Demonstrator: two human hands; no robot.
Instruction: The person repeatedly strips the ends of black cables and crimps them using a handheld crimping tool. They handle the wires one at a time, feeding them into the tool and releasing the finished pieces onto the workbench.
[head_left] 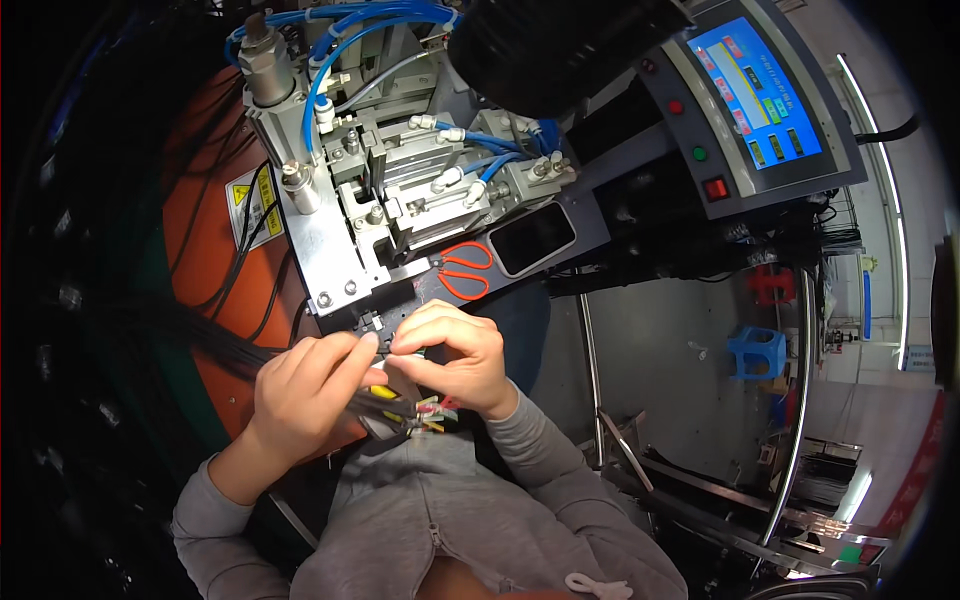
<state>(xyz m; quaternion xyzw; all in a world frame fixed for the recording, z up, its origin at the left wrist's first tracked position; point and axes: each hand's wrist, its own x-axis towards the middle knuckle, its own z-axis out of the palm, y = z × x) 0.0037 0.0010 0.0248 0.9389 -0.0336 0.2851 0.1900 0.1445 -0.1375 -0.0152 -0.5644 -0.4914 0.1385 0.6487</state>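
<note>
Our L hand [305, 390] and R hand [455, 355] meet right by the near edge of the machine [335, 245]. On each, the thumb & pointer tips are bent close, like a pinch, but we can't tell if they're clamped on a thing; any bit there is too small to see. They prob. meet so close b/c the work is tiny & needs both hands to stay steady. The black cables [225, 342] come in from the L, next to our L hand, prob. laid sideways so they don't block us. The coloured wire ends [432, 412] are just below our R hand, over our lap, w/ a yellow piece [382, 391] near them; prob. there so they're quick to grab. We can't tell if they join the cables. The red-handled scissors [466, 271] & phone [533, 239] lie past our R hand, prob. out of the way but in reach. The screen [757, 95] faces us, prob. for easy looking.
</note>
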